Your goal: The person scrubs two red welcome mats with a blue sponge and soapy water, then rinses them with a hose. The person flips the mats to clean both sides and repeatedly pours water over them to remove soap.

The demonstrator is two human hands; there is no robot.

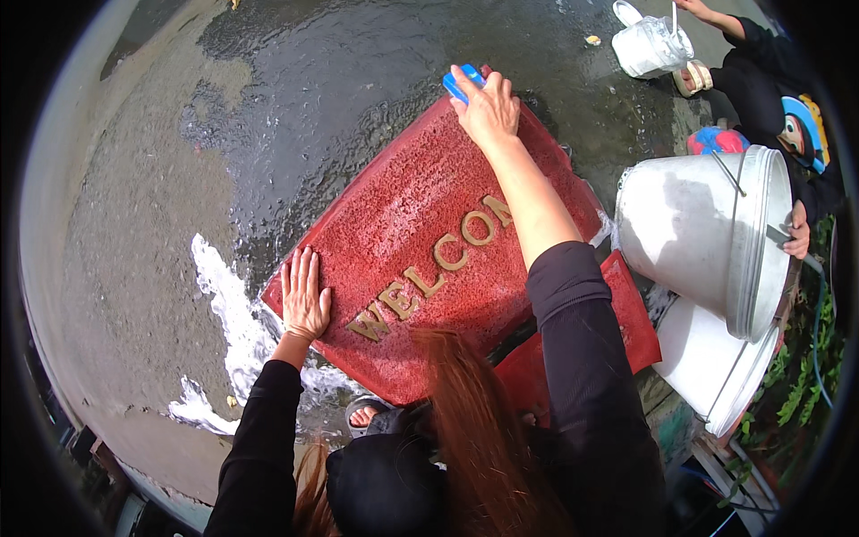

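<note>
A wet red doormat [394, 224] with raised gold letters lies slanted on the ground in front of me. Near its far corner, my right hand [490, 109] is closed around a blue scrub brush [459, 82], pressing it against the mat; the brush's underside is hidden. My left hand [306, 295] lies flat on the mat's left edge, fingers stretched out and holding nothing. A second red mat [632, 313] sits partly under my right arm, at the near right. My right forearm covers the end of the lettering.
White foam [234, 331] runs over the wet concrete [295, 80] at left. Two large white buckets, one upper [684, 224] and one lower [711, 367], lean at right near plants [796, 394]. Another person's hand [796, 231] touches the upper one. A small white pail [651, 49] stands far right.
</note>
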